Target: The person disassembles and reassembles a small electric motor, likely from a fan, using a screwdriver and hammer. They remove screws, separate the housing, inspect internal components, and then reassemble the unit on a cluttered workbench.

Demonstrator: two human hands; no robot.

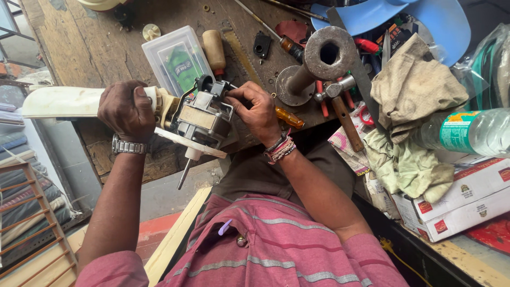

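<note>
Over a scarred wooden workbench (90,48), my left hand (126,109) clamps the cream housing (64,101) of a fan motor (204,118) held just above the bench edge. My right hand (257,109) is closed around an amber-handled screwdriver (288,118), its tip at the motor's top. Just beyond lie a clear plastic box (178,58), a heavy metal pipe stand (313,64) and crumpled rags (414,85).

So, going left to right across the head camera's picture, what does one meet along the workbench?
Cream fan housing → left hand → small fan motor → right hand → grey metal pipe stand → crumpled rag → plastic bottle.
</note>
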